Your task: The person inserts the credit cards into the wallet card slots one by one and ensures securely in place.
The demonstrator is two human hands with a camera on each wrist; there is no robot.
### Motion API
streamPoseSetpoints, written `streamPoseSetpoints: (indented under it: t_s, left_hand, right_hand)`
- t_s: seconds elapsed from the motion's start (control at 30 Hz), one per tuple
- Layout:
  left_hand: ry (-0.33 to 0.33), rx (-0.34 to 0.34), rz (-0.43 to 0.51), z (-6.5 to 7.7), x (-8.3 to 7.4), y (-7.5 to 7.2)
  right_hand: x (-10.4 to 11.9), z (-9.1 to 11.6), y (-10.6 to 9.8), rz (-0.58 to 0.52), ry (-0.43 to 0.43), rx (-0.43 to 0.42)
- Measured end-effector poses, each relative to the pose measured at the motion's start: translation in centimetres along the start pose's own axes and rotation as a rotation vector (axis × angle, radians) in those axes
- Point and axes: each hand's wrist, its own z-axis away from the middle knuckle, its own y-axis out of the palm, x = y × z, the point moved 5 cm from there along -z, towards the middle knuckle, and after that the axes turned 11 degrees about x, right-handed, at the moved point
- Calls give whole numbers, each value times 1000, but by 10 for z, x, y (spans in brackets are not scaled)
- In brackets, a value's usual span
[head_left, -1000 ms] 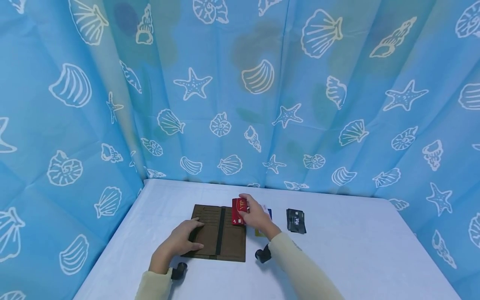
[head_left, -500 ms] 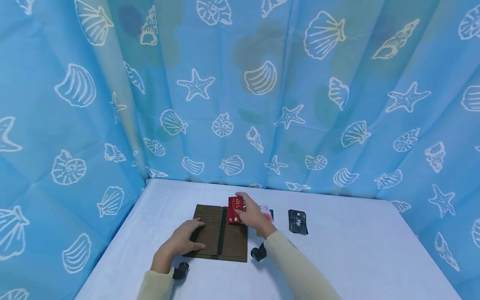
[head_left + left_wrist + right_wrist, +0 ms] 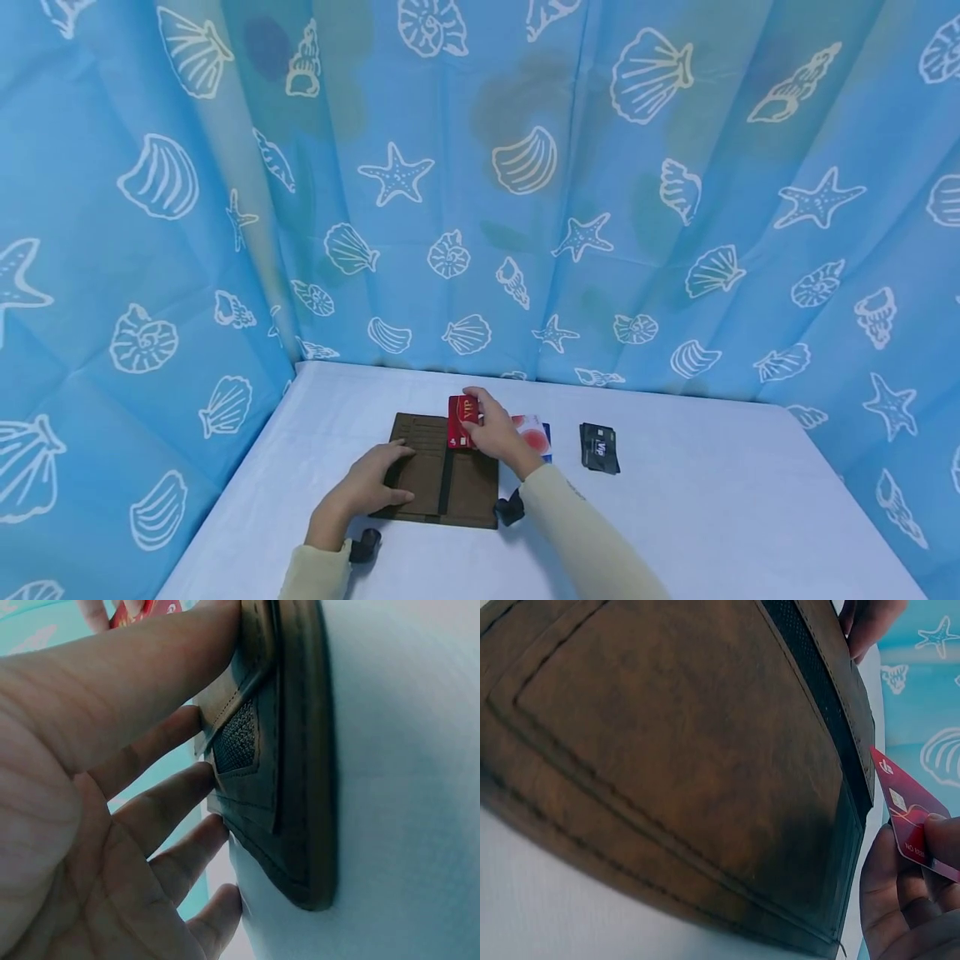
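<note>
Pinching a red card (image 3: 456, 423), the right grip (image 3: 495, 427) is hovering near a wallet (image 3: 474, 490). The left grip (image 3: 367, 479), spread wide, is touching the wallet.

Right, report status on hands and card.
Left hand touching open brown wallet. Right hand pinching red VIP card near wallet's far edge. No obstruction visible between card and wallet.

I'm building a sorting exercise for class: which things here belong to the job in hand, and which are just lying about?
Apparently in the job:
Brown leather-look wallet, lying open, touched by the left hand
Red rectangular plastic-looking card, held in the right hand

Seemingly just lying about:
Black rectangular cards, stacked
White-and-pink rectangular card, partly hidden
Blue shell-patterned curtain, backdrop
</note>
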Motion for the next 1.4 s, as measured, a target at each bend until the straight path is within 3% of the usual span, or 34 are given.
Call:
streamPoseSetpoints:
  t_s: [1.4]
  left_hand:
    - [-7, -22, -19, -2, 1, 3]
  right_hand:
    - [14, -16, 37, -4, -129, 105]
